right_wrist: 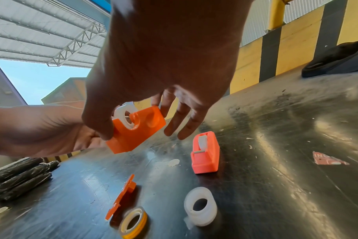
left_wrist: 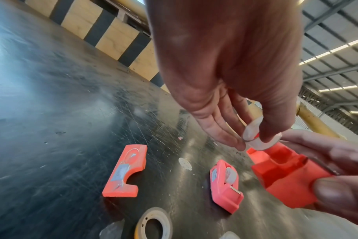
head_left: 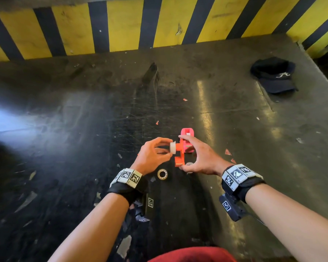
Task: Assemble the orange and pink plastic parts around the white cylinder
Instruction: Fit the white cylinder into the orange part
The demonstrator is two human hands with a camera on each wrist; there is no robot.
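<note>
Left hand (head_left: 153, 155) pinches white cylinder (head_left: 172, 147), its end at the cradle of the orange shell (right_wrist: 136, 131) gripped by right hand (head_left: 201, 157), above the surface (head_left: 83, 129) near its front edge. Pink dispenser (right_wrist: 205, 152) sits on surface, white spool inside it.

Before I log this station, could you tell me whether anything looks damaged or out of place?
Torn reddish scraps litter the scratched black table. A black cap lies at its far right corner.
</note>
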